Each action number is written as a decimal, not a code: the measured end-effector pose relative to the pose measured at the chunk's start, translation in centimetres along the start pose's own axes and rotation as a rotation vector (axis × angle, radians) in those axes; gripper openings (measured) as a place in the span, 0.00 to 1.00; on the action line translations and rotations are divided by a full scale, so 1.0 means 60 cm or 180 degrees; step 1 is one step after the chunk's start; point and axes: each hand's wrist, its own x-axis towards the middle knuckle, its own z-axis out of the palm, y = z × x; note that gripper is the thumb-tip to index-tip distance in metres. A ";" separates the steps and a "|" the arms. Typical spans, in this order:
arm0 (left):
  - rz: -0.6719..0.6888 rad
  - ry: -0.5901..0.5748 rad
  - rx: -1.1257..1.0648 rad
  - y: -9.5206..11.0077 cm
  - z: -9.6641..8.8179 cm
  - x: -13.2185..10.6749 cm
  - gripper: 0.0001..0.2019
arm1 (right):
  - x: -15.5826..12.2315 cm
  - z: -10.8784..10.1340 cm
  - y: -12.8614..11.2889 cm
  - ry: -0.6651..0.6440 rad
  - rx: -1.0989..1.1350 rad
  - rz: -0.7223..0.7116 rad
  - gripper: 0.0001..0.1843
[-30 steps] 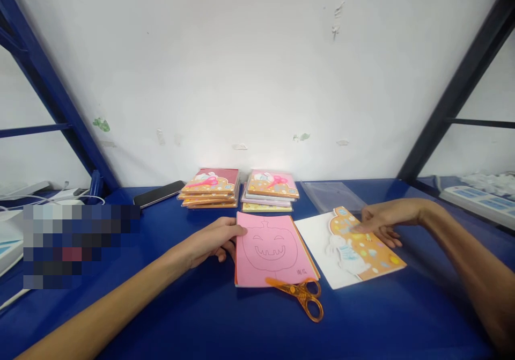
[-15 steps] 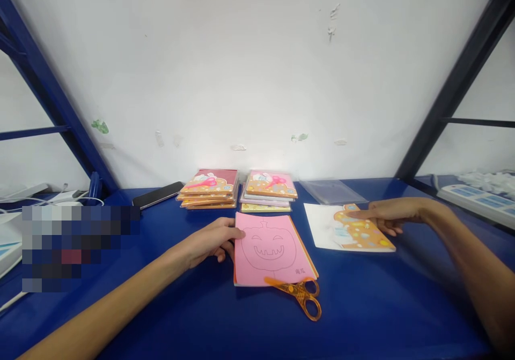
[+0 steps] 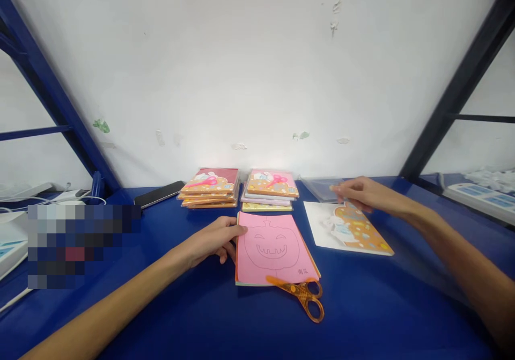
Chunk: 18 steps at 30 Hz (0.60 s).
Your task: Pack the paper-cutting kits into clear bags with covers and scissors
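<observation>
My left hand (image 3: 215,240) grips the left edge of a stack of coloured paper, thumb on top and fingers curled at its side. The top pink sheet (image 3: 273,250) bears a line drawing of a smiling pumpkin. Across the stack's lower right corner lie orange scissors (image 3: 300,291), handles reaching onto the table. At right, my right hand (image 3: 364,192) pinches the near right part of a clear plastic sleeve (image 3: 319,189). Just below that hand, a white card with an orange patterned print (image 3: 348,228) lies flat on the table.
Two piles of packaged paper sets, a left pile (image 3: 209,188) and a right pile (image 3: 270,188), stand by the wall. A dark phone (image 3: 159,194) lies left of them on the blue table (image 3: 193,317). White devices and cables occupy the far left; a white power strip (image 3: 480,200) sits at right.
My right hand has left the printed card and moved up and left to the clear plastic sleeve. My left hand stays on the paper stack.
</observation>
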 end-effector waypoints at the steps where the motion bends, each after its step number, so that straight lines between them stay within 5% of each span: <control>1: 0.0015 -0.0036 -0.0038 -0.001 -0.001 0.001 0.15 | 0.000 0.013 -0.015 -0.0151 0.0018 -0.0075 0.34; 4: 0.0020 -0.0061 -0.0148 -0.006 -0.005 0.005 0.14 | -0.018 0.075 -0.070 -0.0102 -0.0265 -0.0844 0.30; 9: 0.0044 -0.0118 -0.0096 -0.009 -0.006 0.007 0.14 | -0.065 0.161 -0.133 -0.0962 -0.0508 -0.1801 0.31; 18: 0.0329 0.0042 0.0787 -0.011 -0.002 0.009 0.14 | -0.079 0.158 -0.142 -0.1051 -0.0660 -0.1784 0.17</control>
